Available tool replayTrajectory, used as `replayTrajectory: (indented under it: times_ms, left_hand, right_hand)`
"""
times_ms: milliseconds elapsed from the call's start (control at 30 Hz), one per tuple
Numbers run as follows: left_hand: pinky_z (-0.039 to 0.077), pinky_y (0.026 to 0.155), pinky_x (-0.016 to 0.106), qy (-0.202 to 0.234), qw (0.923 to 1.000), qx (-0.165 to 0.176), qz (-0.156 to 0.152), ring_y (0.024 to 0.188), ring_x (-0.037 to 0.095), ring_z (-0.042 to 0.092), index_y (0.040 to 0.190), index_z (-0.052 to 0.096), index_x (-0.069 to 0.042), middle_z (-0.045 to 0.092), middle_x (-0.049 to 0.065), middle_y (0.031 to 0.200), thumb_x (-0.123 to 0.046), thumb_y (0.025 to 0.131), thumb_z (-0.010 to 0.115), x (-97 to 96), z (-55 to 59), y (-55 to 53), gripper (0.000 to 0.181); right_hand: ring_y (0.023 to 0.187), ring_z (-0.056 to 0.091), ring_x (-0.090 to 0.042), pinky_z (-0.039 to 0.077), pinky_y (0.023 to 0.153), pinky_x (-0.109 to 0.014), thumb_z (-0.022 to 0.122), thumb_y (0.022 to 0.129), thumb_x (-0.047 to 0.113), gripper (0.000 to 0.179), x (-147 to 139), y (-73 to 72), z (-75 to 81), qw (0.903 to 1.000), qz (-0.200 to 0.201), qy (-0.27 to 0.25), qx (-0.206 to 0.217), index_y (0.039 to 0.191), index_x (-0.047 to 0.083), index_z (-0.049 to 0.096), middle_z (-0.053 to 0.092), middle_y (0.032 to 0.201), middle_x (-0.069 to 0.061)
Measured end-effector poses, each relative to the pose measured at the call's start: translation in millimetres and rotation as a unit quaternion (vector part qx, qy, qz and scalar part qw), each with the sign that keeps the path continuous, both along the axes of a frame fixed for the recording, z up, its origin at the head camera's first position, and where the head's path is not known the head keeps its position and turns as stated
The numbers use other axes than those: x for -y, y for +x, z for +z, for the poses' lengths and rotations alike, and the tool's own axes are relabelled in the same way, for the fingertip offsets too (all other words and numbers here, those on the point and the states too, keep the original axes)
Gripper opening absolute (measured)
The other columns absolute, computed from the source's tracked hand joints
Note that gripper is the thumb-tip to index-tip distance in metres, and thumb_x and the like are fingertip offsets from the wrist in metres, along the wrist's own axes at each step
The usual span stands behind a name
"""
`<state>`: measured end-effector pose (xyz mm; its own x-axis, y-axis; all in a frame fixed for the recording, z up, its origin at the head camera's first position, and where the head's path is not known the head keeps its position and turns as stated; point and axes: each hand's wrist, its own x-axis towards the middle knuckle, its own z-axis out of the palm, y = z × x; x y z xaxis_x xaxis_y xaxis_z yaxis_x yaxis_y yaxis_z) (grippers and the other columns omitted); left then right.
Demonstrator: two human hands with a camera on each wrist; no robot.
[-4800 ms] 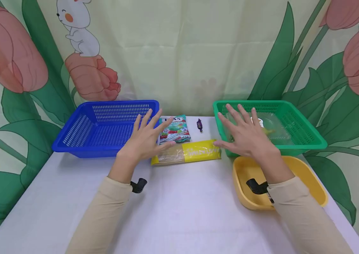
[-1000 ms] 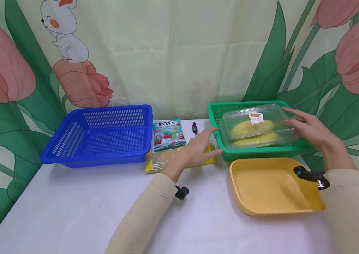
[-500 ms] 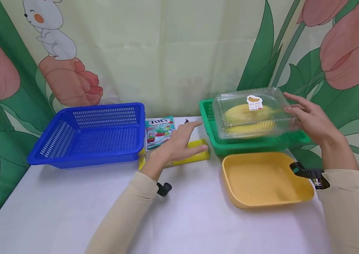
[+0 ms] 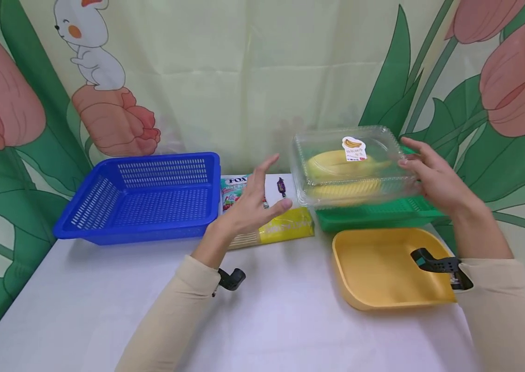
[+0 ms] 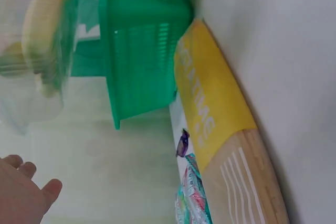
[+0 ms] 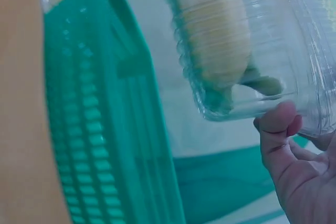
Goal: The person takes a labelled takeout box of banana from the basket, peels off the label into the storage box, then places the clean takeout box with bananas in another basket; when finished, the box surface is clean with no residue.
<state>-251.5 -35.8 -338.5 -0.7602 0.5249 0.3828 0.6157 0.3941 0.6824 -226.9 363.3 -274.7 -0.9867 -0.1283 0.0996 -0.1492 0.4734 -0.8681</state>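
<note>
A clear plastic clamshell box [image 4: 383, 150] with bananas [image 4: 336, 166] inside and a printed label on its lid hangs above the green basket [image 4: 360, 222]. My right hand [image 4: 443, 178] grips its right end, thumb and fingers at the edge, as the right wrist view [image 6: 310, 166] also shows. My left hand [image 4: 248, 204] is held in the air left of the box, fingers spread and apart from it. Under and behind that hand lie a yellow noodle-like packet [image 4: 287, 226], a teal Fox's candy bag [image 4: 231, 192] partly hidden, and a small purple wrapped candy [image 4: 282, 187].
A blue basket [image 4: 150, 235] stands at the left back of the white table [image 4: 290, 320]. In front of the green basket sits a yellow tray [image 4: 387, 274], near the right forearm. A printed curtain [image 4: 262, 77] closes off the back.
Both hands were spread over the table at first. The right hand then took the banana box by its end and lifted it out of the green basket, shifting it left. The left hand's fingers rose.
</note>
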Motion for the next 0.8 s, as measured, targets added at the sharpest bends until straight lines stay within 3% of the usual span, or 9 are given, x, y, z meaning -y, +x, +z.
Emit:
replayTrajectory:
  times_ms: [100,233,333,400,467,567,633,700,800]
  left_hand:
    - [0.016,0.124,0.060,0.032,0.9993,0.015,-0.011,0.159,0.023,0.008,0.163,0.001,-0.037,0.003,-0.005,0.172,-0.095,0.079,0.038,3.4,3.9,-0.6,0.108]
    - [0.017,0.124,0.057,0.059,0.9966,0.047,-0.032,0.159,0.023,0.006,0.162,0.001,-0.041,0.001,-0.007,0.172,-0.091,0.081,0.044,10.9,7.6,-1.1,0.105]
    - [0.019,0.123,0.060,0.062,0.9953,0.066,-0.035,0.159,0.022,0.007,0.161,0.001,-0.045,0.001,-0.009,0.172,-0.091,0.081,0.046,18.0,8.4,1.1,0.103]
    - [0.022,0.121,0.063,0.066,0.9940,0.079,-0.037,0.159,0.023,0.010,0.161,0.001,-0.047,0.003,-0.007,0.172,-0.091,0.080,0.047,22.2,8.8,3.5,0.103]
    - [0.025,0.120,0.064,0.076,0.9916,0.095,-0.043,0.157,0.029,0.017,0.160,0.001,-0.049,0.005,-0.001,0.172,-0.091,0.079,0.049,26.3,9.5,6.1,0.103]
    - [0.034,0.116,0.062,0.089,0.9887,0.109,-0.052,0.152,0.038,0.030,0.160,0.002,-0.048,0.012,0.011,0.170,-0.090,0.079,0.050,32.4,10.9,9.3,0.103]
    - [0.038,0.115,0.058,0.089,0.9887,0.108,-0.053,0.149,0.040,0.034,0.160,0.003,-0.047,0.015,0.015,0.169,-0.090,0.079,0.049,37.2,11.5,11.3,0.102]
    - [0.040,0.114,0.055,0.085,0.9895,0.105,-0.051,0.147,0.040,0.037,0.161,0.005,-0.046,0.018,0.016,0.168,-0.090,0.080,0.048,42.8,11.6,13.2,0.101]
    - [0.040,0.114,0.056,0.079,0.9907,0.099,-0.049,0.146,0.042,0.039,0.162,0.007,-0.041,0.016,0.014,0.169,-0.090,0.081,0.046,52.3,12.0,17.3,0.102]
  right_hand:
    - [0.093,0.060,-0.004,0.054,0.070,-0.021,0.040,0.112,0.037,0.062,11,0.8,-2.4,0.9998,0.012,-0.012,0.013,0.166,0.032,0.010,0.036,0.147,0.000]
    - [0.107,0.053,-0.007,0.052,0.074,-0.019,0.038,0.112,0.038,0.062,27,4.3,-5.4,0.9991,0.032,-0.019,0.022,0.165,0.036,0.007,0.025,0.157,-0.012]
    - [0.123,0.044,-0.011,0.045,0.067,-0.018,0.038,0.112,0.037,0.061,37,8.0,-6.5,0.9985,0.046,-0.024,0.021,0.165,0.036,0.006,0.021,0.161,-0.015]
    - [0.127,0.041,-0.015,0.035,0.057,-0.026,0.038,0.112,0.037,0.061,43,10.5,-7.2,0.9981,0.051,-0.024,0.022,0.165,0.037,0.007,0.018,0.164,-0.016]
    - [0.133,0.037,-0.021,0.033,0.059,-0.030,0.038,0.112,0.038,0.061,47,12.4,-8.1,0.9980,0.055,-0.021,0.024,0.165,0.039,0.008,0.017,0.165,-0.016]
    - [0.141,0.032,-0.034,0.042,0.080,-0.028,0.038,0.112,0.039,0.061,54,15.2,-9.6,0.9965,0.074,-0.024,0.032,0.165,0.040,0.007,0.015,0.167,-0.017]
    - [0.145,0.029,-0.042,0.046,0.101,-0.039,0.038,0.112,0.037,0.062,58,17.9,-9.8,0.9951,0.090,-0.025,0.033,0.165,0.038,0.007,0.012,0.169,-0.016]
    - [0.146,0.028,-0.046,0.044,0.108,-0.056,0.039,0.112,0.035,0.063,64,21.3,-9.9,0.9932,0.107,-0.030,0.032,0.166,0.035,0.007,0.010,0.170,-0.014]
    - [0.149,0.026,-0.046,0.032,0.113,-0.070,0.043,0.112,0.032,0.064,74,26.2,-10.1,0.9912,0.123,-0.033,0.034,0.166,0.032,0.009,0.009,0.172,-0.009]
